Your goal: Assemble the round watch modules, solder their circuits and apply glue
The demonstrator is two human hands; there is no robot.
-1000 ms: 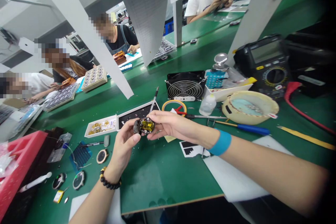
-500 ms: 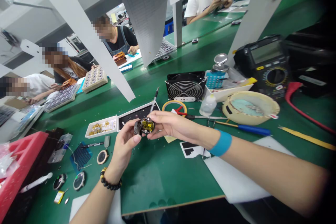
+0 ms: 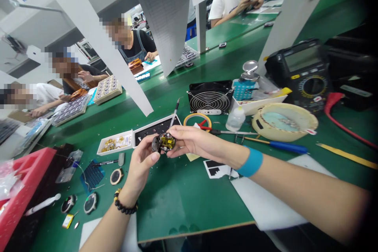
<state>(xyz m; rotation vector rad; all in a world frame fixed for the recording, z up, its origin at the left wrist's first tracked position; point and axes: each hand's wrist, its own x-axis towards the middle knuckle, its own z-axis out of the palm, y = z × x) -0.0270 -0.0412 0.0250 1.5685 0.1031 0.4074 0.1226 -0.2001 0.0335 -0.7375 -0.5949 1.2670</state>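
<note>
An opened round watch is held up between my two hands over the green bench, its inner parts and yellow film showing. My left hand grips the dark back cover side with thumb and fingers. On the other side, my right hand pinches the rim of the watch body. Behind the hands lie a white-edged black tray with small bits and a white box of small gold-coloured parts. Several other round watches, such as a gold-rimmed one, rest left of my left forearm.
A fan, a clear bottle, a round beige bowl, a blue-handled screwdriver and a multimeter stand to the right. At left is a red foam tray. Several co-workers sit across the bench.
The view has shifted very slightly. My hands keep the same hold on the watch. Across the bench, one co-worker has raised a hand.
</note>
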